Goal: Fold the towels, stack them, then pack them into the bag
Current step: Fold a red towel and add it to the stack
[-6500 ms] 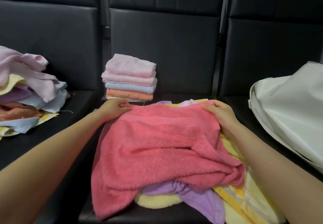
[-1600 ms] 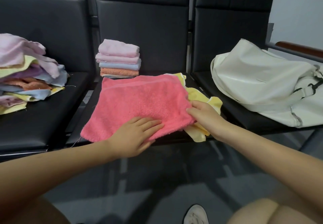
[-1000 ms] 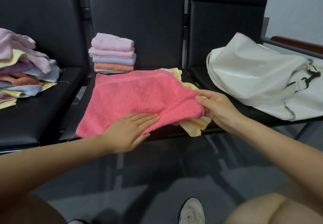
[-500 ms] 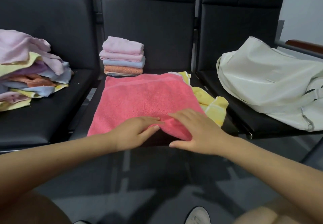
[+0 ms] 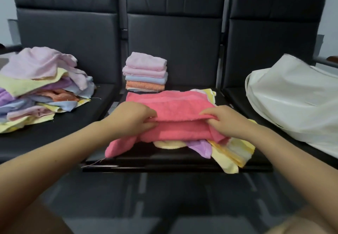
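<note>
**Pink towel mid-fold on the middle seat**

Folding is the step in hand: the pink towel [image 5: 170, 116] lies on the middle seat [image 5: 182, 162], atop loose yellow and purple towels [image 5: 219, 148]. The left hand [image 5: 133, 118] and right hand [image 5: 228, 122] each pinch its near folded edge, fingers curled into the cloth. Next, I'd judge, comes carrying that edge over squarely, then onto the folded stack [image 5: 145, 73] behind. The white bag [image 5: 292, 102] waits on the right.

so half a second back the pink towel [image 5: 175, 106] was lying flat with both palms on it, now the left hand [image 5: 133, 118] and right hand [image 5: 225, 120] pinch its near edge, lifted and folded back over itself.
</note>
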Demonstrator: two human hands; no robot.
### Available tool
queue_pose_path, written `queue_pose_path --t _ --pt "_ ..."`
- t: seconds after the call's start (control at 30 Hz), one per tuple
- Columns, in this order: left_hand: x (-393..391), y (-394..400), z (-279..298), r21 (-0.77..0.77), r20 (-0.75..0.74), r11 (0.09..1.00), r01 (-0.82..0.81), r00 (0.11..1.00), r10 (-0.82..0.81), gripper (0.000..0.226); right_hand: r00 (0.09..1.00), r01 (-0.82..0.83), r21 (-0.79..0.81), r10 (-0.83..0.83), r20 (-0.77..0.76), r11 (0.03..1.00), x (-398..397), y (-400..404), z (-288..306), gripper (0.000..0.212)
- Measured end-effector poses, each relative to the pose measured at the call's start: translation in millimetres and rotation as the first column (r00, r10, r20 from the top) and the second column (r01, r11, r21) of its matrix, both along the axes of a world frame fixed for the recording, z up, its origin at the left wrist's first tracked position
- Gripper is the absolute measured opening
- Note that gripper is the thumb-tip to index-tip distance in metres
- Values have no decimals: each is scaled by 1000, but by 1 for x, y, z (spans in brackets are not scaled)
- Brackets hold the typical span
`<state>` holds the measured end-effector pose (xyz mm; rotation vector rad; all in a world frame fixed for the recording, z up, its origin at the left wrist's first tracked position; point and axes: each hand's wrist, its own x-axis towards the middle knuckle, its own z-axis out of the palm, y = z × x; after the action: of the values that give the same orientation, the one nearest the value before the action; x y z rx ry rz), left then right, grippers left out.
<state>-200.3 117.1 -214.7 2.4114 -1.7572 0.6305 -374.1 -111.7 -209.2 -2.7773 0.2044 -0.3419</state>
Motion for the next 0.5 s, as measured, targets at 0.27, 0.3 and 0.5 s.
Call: queue_pose_path --t 0.27,0.3,0.5 --pt "30 29 13 -197 -559 927 -319 813 161 40 945 125 735 -305 116 666 -6 -24 15 17" --pt "28 28 12 -271 -705 891 -364 706 73 33 945 99 805 -309 108 585 -8 -25 16 20" --pt "14 37 4 -252 -922 881 -400 375 -94 21 968 126 842 -252 13 525 -14 -16 6 19"
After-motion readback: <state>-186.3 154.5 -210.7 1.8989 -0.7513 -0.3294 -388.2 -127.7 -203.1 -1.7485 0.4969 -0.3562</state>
